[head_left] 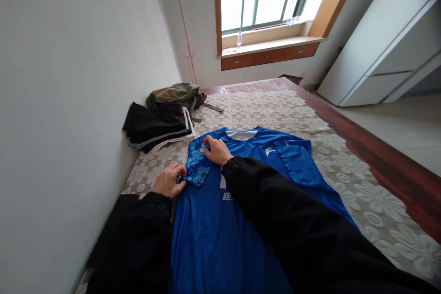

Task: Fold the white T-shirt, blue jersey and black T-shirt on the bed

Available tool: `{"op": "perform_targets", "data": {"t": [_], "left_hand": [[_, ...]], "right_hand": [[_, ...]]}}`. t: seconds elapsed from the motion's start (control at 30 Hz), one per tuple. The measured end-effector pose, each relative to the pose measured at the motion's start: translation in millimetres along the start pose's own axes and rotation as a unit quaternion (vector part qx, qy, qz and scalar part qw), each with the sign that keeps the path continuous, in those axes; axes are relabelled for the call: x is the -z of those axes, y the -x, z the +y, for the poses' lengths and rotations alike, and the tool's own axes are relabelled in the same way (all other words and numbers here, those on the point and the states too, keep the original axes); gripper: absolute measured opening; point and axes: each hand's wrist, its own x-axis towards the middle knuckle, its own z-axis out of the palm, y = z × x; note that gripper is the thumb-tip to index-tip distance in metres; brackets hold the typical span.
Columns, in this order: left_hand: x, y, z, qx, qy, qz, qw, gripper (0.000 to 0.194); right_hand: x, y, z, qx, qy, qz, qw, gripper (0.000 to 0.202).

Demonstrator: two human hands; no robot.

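Note:
A blue T-shirt point(213, 229) with white print lies spread out, front up, its collar towards the window. Both its sleeves are folded inward over the body; the one on the left has a light-blue pattern. My left hand point(170, 180) pinches the lower edge of that left sleeve at the shirt's side. Higher up, near the shoulder, my right hand point(217, 150) is closed with its fingertips on the same patterned sleeve. My right forearm crosses the chest and hides part of the white lettering.
Beneath the shirt is a floral cover point(372, 202) on a reddish wooden surface point(330, 140). A stack of folded dark clothes point(155, 124) and an olive backpack point(179, 94) lie by the left wall. Beyond stand a pink coat rack point(181, 7) and a white fridge point(386, 46).

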Motion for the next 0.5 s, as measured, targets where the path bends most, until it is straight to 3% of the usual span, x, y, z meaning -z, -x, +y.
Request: {"op": "perform_targets", "data": {"t": [0.33,0.43,0.5], "left_hand": [[-9.6,-2,7,0.08,-0.033,0.031,0.996,0.018],[-14.4,-2,13,0.062,-0.036,0.044,0.996,0.014],[-15.5,-2,15,0.035,-0.026,0.054,0.998,0.021]], "right_hand": [[0,-4,7,-0.015,-0.026,-0.011,1.0,0.026],[-2,-3,6,-0.011,-0.024,-0.014,1.0,0.029],[-3,-3,7,-0.012,-0.022,-0.017,1.0,0.029]]}}
